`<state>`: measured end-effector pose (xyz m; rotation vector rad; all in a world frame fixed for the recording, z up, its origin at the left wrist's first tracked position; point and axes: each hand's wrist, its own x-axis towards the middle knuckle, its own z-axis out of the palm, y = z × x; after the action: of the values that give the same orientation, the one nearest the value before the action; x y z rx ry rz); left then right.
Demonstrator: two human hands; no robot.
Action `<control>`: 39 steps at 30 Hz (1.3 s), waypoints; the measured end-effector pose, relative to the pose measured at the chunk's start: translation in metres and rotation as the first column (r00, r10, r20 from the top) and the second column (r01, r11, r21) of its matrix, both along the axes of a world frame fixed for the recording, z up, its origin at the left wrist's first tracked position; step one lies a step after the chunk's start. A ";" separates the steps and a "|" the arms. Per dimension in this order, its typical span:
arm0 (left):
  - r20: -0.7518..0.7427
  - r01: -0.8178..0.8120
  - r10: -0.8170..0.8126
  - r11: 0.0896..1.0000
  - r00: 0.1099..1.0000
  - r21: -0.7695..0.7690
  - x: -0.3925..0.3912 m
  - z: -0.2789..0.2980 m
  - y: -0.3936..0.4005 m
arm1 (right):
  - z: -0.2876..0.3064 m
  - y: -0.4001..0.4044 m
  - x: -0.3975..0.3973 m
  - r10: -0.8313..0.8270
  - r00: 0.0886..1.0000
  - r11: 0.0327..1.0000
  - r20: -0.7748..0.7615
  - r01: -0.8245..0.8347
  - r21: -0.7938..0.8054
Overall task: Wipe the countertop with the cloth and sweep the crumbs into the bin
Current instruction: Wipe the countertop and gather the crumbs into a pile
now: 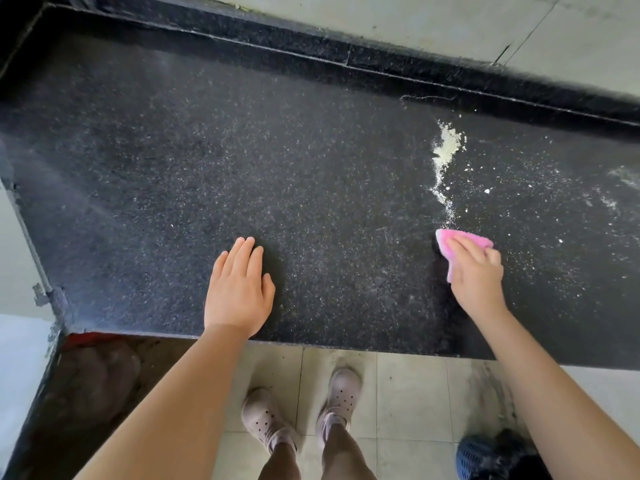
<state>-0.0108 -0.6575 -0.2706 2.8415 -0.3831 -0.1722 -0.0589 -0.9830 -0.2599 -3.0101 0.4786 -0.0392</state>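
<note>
While the left hand (239, 289) lies flat and empty with fingers straight on the dark surface (173, 168), likely as a brace, the right hand (476, 271) presses its curled fingers over the pink cloth (464, 242) at right of centre, just below the crumbs (446, 150) trailing toward the upper right; this suits sweeping them to the near edge. At the lower right the blue bin (472, 457) stands on the floor, partly hidden by the right forearm; nothing blocks the way.

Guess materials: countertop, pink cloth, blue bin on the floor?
Countertop: looks like polished dark granite or terrazzo, black with fine pale flecks and a soft sheen.
Pink cloth: soft fabric or sponge cloth, matte, bent under the right hand; weave too small to tell.
Blue bin: probably moulded plastic, with a perforated wall.
</note>
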 end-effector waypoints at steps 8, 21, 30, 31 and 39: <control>-0.001 -0.028 0.028 1.000 1.000 -0.004 -0.002 0.003 0.000 | 0.017 0.151 0.043 0.446 0.824 0.867 0.350 -0.495 0.060; -0.083 -0.016 0.023 0.997 0.996 0.076 -0.001 0.010 0.000 | -0.009 0.080 0.065 0.025 0.994 0.996 0.109 -0.033 0.078; -0.052 -0.334 0.336 0.883 0.940 -0.329 -0.007 0.026 0.044 | 0.015 0.169 0.064 0.327 0.899 0.920 0.290 -0.373 0.121; -0.051 -0.390 0.394 0.871 0.918 -0.299 -0.009 0.025 0.059 | 0.012 0.201 0.069 0.383 0.879 0.884 0.283 -0.437 0.163; -0.041 -0.570 0.571 0.810 0.820 -0.137 -0.027 0.020 0.141 | 0.006 0.347 0.111 0.718 0.693 0.653 0.073 -0.706 0.274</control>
<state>-0.0378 -0.5169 -0.2509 2.6680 0.4543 -0.0162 0.0520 -0.6360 -0.2538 -2.6827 -0.6790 0.1392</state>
